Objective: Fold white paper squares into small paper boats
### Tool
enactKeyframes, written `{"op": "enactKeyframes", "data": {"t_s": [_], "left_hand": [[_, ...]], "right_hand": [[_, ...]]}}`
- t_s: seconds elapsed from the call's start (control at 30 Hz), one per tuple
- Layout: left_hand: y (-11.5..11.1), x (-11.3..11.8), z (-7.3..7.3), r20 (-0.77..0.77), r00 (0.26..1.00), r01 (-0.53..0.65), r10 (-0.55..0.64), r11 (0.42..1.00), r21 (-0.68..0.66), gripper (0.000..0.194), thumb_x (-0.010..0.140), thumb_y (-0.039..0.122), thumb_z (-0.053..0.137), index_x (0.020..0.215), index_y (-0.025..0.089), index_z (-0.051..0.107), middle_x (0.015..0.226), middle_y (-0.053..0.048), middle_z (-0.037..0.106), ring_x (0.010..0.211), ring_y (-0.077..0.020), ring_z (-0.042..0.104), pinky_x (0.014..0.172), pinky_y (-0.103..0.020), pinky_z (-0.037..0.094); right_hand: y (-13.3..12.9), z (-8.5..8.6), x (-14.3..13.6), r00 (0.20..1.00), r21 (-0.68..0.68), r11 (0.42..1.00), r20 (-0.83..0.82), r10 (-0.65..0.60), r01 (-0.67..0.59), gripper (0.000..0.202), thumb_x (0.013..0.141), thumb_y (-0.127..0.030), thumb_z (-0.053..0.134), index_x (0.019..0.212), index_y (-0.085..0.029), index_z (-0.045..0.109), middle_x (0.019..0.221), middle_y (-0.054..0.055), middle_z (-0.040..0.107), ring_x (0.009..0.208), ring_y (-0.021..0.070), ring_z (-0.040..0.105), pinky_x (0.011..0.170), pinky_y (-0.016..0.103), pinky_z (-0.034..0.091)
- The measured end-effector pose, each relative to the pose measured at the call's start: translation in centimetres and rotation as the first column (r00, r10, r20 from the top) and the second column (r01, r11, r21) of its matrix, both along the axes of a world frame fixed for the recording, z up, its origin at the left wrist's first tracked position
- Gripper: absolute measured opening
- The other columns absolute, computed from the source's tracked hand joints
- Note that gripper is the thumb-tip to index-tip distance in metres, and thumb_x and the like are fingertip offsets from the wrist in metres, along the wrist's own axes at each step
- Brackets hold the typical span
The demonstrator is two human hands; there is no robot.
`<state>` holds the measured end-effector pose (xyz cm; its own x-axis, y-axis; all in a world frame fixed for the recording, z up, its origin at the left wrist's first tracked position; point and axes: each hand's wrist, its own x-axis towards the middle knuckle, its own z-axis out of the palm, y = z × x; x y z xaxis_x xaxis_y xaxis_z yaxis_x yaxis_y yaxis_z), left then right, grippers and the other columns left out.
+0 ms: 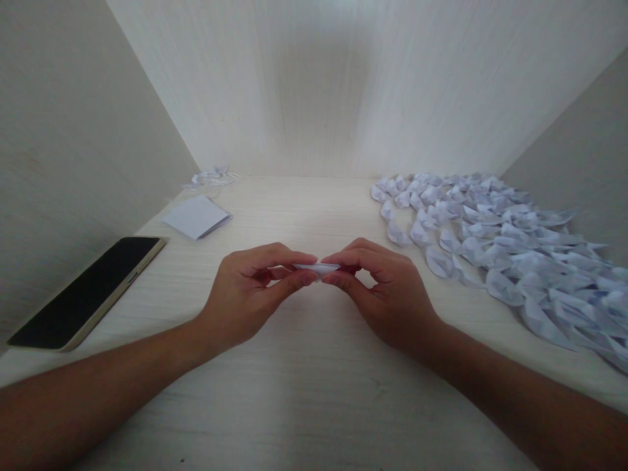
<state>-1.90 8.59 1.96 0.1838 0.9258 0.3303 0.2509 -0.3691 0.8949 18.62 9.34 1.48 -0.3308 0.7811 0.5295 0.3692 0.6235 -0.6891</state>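
Seen from the middle of the pale worktop (314,392), the two forearms come in from seven-to-eight and four-to-five o'clock. At the centre, the left hand (252,288) and the right hand (390,294) face each other, each pinching one end of a small folded white paper (320,268) between thumb and fingers. The paper lies level across the gap, above the worktop, the thumb tips nearly meeting just beneath it.

Near nine o'clock a phone (86,291) lies face up, its screen dark, its edge pale. From four o'clock round to two spreads a broad heap of folded paper pieces (495,242) — many boat-shaped, crowded and overlapping, with a few looser ones on the side towards the right hand. Close to ten o'clock rests a folded paper stack (196,217); just beyond it, thin paper scraps (213,176) lie tangled. Farthest, at twelve, stands a whitish wall (314,98) bearing a soft shadow.
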Motion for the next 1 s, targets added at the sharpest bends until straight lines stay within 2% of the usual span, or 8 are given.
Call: {"op": "enactKeyframes", "data": {"t_s": [0.17,0.33,0.53,0.77,1.0], "left_hand": [[-0.08,-0.09,0.27,-0.042,0.999,0.005,-0.003,0.998,0.057,0.010,0.080,0.027,0.081,0.090,0.026,0.081,0.078,-0.002,0.078,0.066,-0.0157,0.071,0.058,-0.025,0.056],[-0.32,0.15,0.32,0.036,0.999,0.032,-0.031,0.999,-0.007,0.008,0.080,0.027,0.082,0.087,0.024,0.080,0.079,-0.002,0.078,0.068,-0.0164,0.073,0.060,-0.025,0.060],[-0.41,0.28,0.24,0.073,0.997,0.043,-0.039,0.998,-0.042,0.012,0.080,0.030,0.082,0.085,0.020,0.078,0.078,-0.004,0.077,0.068,-0.0168,0.073,0.061,-0.025,0.063],[-0.41,0.32,0.12,0.162,0.984,0.093,-0.076,0.991,-0.100,0.004,0.083,0.023,0.079,0.085,0.019,0.078,0.082,-0.003,0.076,0.070,-0.0155,0.074,0.065,-0.024,0.064],[-0.42,0.23,0.35,0.138,0.988,0.091,-0.074,0.989,-0.115,0.004,0.084,0.025,0.079,0.085,0.021,0.079,0.082,-0.003,0.077,0.073,-0.0169,0.074,0.067,-0.027,0.064]], "right_hand": [[-0.20,0.23,0.01,1.000,0.041,0.999,0.012,-0.007,0.006,0.009,0.093,-0.025,0.069,0.092,-0.024,0.078,0.083,0.002,0.074,0.075,0.0150,0.067,0.070,0.027,0.051],[-0.32,0.27,0.03,1.000,0.054,0.998,-0.001,0.020,-0.020,0.011,0.095,-0.025,0.068,0.093,-0.024,0.078,0.084,0.002,0.076,0.073,0.0141,0.067,0.069,0.026,0.051],[-0.49,0.21,-0.06,1.000,0.006,1.000,0.009,0.025,-0.025,0.011,0.095,-0.026,0.067,0.094,-0.024,0.078,0.083,0.001,0.076,0.073,0.0140,0.068,0.069,0.026,0.052],[-0.51,0.32,-0.15,1.000,-0.061,0.998,0.021,0.016,-0.015,0.010,0.095,-0.027,0.068,0.093,-0.023,0.077,0.080,0.001,0.076,0.071,0.0139,0.067,0.067,0.026,0.050],[-0.64,0.43,-0.32,0.999,-0.088,0.995,0.004,0.035,-0.035,0.011,0.094,-0.025,0.068,0.091,-0.021,0.078,0.079,0.001,0.076,0.070,0.0134,0.068,0.068,0.026,0.050]]}}
